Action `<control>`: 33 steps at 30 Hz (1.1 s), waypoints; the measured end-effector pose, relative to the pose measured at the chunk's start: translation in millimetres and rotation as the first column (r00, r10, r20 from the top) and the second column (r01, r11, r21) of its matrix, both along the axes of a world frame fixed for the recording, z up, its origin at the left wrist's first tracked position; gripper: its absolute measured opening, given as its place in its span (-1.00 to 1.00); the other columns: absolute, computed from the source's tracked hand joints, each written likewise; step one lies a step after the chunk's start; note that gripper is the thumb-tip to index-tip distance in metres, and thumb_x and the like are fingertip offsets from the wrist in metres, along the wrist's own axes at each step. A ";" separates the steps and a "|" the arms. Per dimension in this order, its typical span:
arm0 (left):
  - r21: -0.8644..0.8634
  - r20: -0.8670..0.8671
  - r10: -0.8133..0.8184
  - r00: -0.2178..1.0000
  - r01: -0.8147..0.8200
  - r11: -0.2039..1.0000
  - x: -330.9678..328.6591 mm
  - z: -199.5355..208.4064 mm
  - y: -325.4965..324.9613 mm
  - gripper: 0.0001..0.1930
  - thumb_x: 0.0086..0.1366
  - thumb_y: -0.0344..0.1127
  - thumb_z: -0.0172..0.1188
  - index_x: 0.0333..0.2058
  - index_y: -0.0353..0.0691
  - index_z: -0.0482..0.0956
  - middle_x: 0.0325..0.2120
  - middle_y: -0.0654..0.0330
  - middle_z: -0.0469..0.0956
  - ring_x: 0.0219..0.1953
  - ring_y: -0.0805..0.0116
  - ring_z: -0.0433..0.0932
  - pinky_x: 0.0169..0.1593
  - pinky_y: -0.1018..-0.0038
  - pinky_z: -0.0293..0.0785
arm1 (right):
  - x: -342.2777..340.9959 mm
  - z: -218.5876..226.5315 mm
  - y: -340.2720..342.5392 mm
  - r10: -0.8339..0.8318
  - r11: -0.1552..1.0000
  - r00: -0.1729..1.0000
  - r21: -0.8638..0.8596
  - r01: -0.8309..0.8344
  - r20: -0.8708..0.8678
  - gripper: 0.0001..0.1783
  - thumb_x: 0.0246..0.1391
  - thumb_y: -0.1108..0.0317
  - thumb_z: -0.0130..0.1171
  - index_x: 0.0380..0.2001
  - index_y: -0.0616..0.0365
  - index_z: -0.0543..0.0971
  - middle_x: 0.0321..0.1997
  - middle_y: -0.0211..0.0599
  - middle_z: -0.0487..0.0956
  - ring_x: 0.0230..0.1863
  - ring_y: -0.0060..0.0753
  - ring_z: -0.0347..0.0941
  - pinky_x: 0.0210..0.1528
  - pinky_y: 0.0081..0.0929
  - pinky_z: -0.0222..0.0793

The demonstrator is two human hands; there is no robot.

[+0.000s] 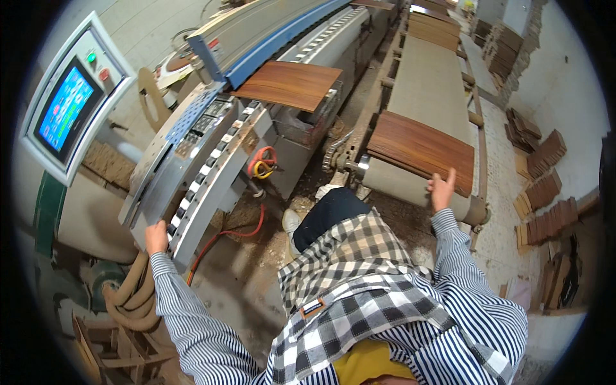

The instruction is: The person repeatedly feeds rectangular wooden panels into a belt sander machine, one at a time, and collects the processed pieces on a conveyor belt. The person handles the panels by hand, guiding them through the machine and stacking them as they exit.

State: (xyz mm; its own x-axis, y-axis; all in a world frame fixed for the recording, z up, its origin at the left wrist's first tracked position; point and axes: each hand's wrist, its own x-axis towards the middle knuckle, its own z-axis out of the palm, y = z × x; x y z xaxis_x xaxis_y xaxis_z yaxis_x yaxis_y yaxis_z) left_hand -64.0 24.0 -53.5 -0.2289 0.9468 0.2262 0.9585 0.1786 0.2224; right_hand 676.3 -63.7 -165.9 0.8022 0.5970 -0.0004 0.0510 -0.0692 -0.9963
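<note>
My left hand is closed at the near end of the machine's infeed table, beside a rail of small black rollers. My right hand lies at the near edge of a reddish-brown wood-grain board, fingers apart, the index finger stretched over the edge. That board lies on top of at least one other on a belt conveyor. Another wood-grain board sits flat at the machine's entry, partly under its blue and beige beam, out of reach of both hands.
A control panel with a lit touchscreen stands at the left. Red and yellow hose loops hang under the roller rail, and a red hose trails to the floor. Stacked boards line the right wall; more boards lie farther along the belt.
</note>
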 end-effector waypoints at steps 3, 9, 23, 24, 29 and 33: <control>-0.044 0.177 0.141 0.974 -0.135 0.990 25.2 18.4 -1.5 -0.63 0.05 -0.18 -0.10 -0.51 -0.46 0.49 -0.55 -0.25 0.43 -0.44 -0.18 0.43 -0.33 0.14 0.28 | 56.7 3.7 -41.0 -0.287 0.956 0.955 -0.079 0.281 -0.079 -0.27 0.12 0.27 0.00 0.24 0.17 -0.10 -0.52 -0.21 0.52 -0.59 -0.56 0.38 -0.59 -0.59 0.34; -0.021 0.013 0.085 0.996 -0.085 0.996 11.2 7.9 3.4 -0.60 0.04 -0.16 -0.10 -0.55 -0.48 0.48 -0.57 -0.27 0.42 -0.46 -0.17 0.42 -0.32 0.13 0.26 | 70.9 2.3 -46.6 -0.348 0.937 0.933 -0.058 0.344 -0.088 -0.44 0.10 0.24 0.03 0.13 0.23 0.21 -0.49 -0.26 0.52 -0.61 -0.59 0.36 -0.61 -0.61 0.33; -0.054 0.084 0.129 0.988 -0.125 0.991 13.7 8.9 3.9 -0.62 0.03 -0.17 -0.13 -0.56 -0.42 0.51 -0.56 -0.23 0.43 -0.44 -0.16 0.43 -0.30 0.13 0.29 | 15.3 -21.4 -106.6 0.238 0.971 0.701 0.146 -0.190 -0.672 -0.65 -0.03 0.32 0.15 -0.17 0.20 0.39 -0.41 -0.26 0.51 -0.49 -0.46 0.43 -0.44 -0.52 0.41; -0.032 0.099 0.129 0.987 -0.126 0.991 21.0 13.7 1.0 -0.62 0.03 -0.16 -0.12 -0.55 -0.41 0.52 -0.55 -0.22 0.44 -0.43 -0.15 0.44 -0.30 0.14 0.30 | 1.4 -0.9 -103.8 0.241 0.969 0.668 0.133 -0.209 -0.704 -0.66 -0.05 0.31 0.16 -0.19 0.18 0.39 -0.40 -0.25 0.51 -0.45 -0.43 0.44 -0.39 -0.47 0.42; -0.028 -0.004 0.049 0.999 -0.049 0.998 11.1 9.7 0.2 -0.63 0.00 -0.16 -0.09 -0.52 -0.39 0.53 -0.52 -0.21 0.44 -0.41 -0.15 0.44 -0.27 0.13 0.30 | -1.0 -13.7 -79.6 0.301 0.953 0.638 0.208 -0.220 -0.709 -0.63 -0.06 0.34 0.17 -0.15 0.18 0.38 -0.32 -0.29 0.50 -0.34 -0.35 0.45 -0.26 -0.35 0.45; -0.056 0.017 0.122 0.992 -0.121 0.991 11.5 4.6 3.2 -0.58 0.05 -0.12 -0.13 -0.51 -0.44 0.50 -0.43 -0.22 0.46 -0.38 -0.20 0.44 -0.27 0.10 0.30 | -27.7 6.0 -70.1 0.409 0.911 0.662 0.327 -0.252 -0.628 -0.54 -0.08 0.42 0.15 -0.05 0.16 0.31 -0.18 -0.28 0.45 -0.28 -0.33 0.43 -0.23 -0.33 0.46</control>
